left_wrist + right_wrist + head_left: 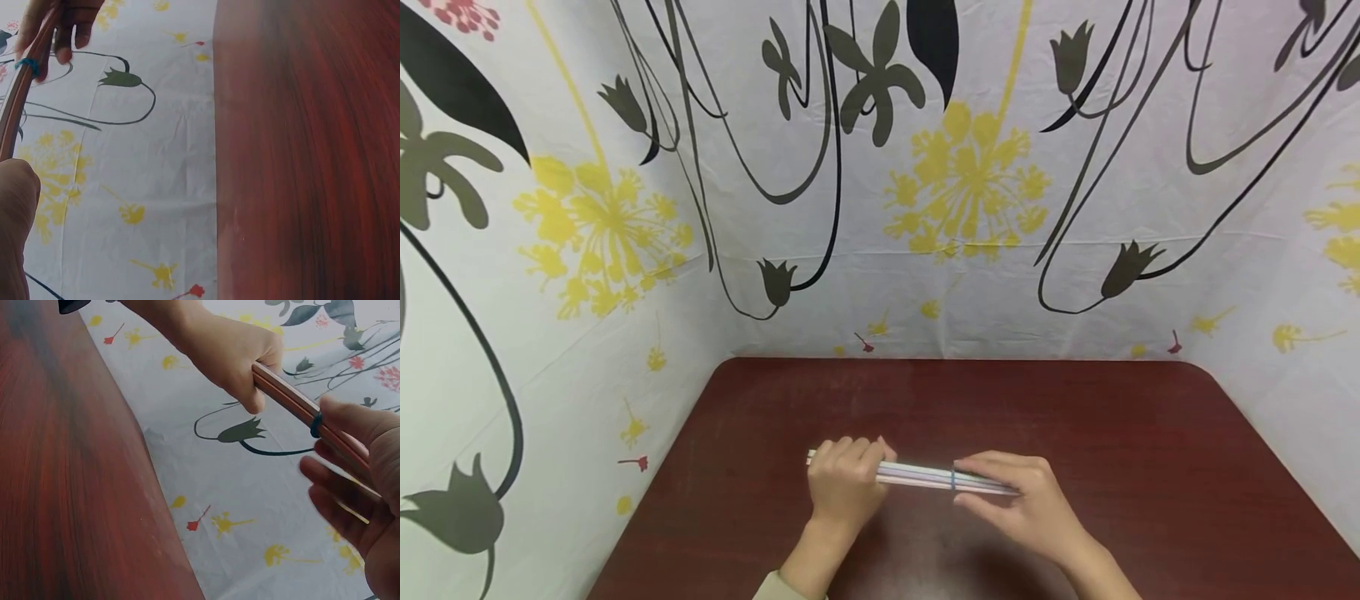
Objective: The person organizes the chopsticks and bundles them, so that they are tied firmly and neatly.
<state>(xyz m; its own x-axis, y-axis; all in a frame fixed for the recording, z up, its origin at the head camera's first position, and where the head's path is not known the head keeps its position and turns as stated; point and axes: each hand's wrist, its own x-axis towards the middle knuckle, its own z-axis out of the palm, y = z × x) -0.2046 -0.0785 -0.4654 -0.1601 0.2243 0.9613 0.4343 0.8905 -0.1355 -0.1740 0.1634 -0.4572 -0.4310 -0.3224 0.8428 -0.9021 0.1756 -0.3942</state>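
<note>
A bundle of long thin sticks [917,476], pale in the head view and brownish in the wrist views, is held above the dark red table. Curled fingers of my left hand [847,483] grip the bundle near its left end, with short tips poking out beyond the fist. A blue elastic band [316,424] circles the sticks towards their right end. My right hand [1037,500] has thumb and index finger at the band, one on each side of the bundle. Its other fingers [340,494] are loosely bent below the sticks in the right wrist view.
The reddish-brown table [775,417] has rounded far corners. A white cloth [887,225] printed with yellow, grey and black flowers hangs behind it and along its sides.
</note>
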